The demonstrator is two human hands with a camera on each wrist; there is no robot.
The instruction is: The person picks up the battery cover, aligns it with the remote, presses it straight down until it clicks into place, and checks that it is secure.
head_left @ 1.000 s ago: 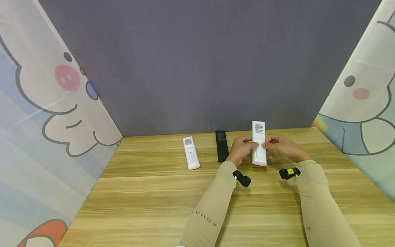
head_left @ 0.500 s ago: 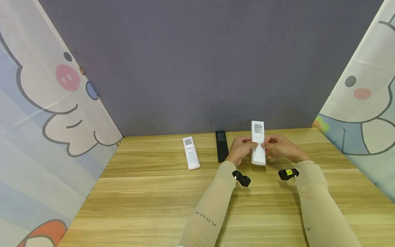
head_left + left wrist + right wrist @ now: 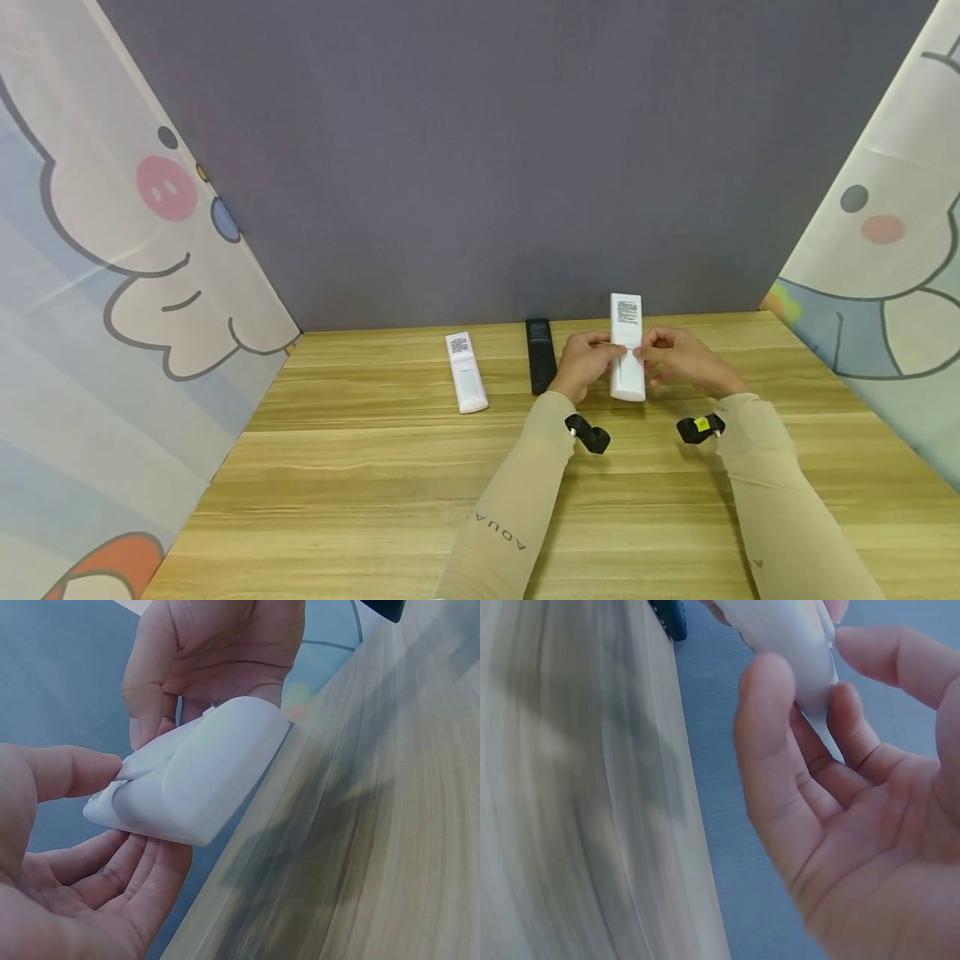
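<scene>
A white remote control is held back side up between both hands, raised off the table near its far edge. Its printed label faces up at the far end. My left hand grips the left side, thumb on the back near the middle and fingers underneath. From the other side my right hand holds it, with the thumb close to the left thumb. In the left wrist view the remote shows a seam with a narrow gap beside the left thumb. The right wrist view shows curled right fingers around the remote's edge.
A black remote lies just left of my left hand, label side up. Further left lies another white remote, also back up. Behind the wooden table stands a grey panel. Cartoon-printed curtains flank both sides.
The remote and both hands have shifted very slightly left from one second ago. Both hands keep their hold, with the thumbs at the same place on its back.
</scene>
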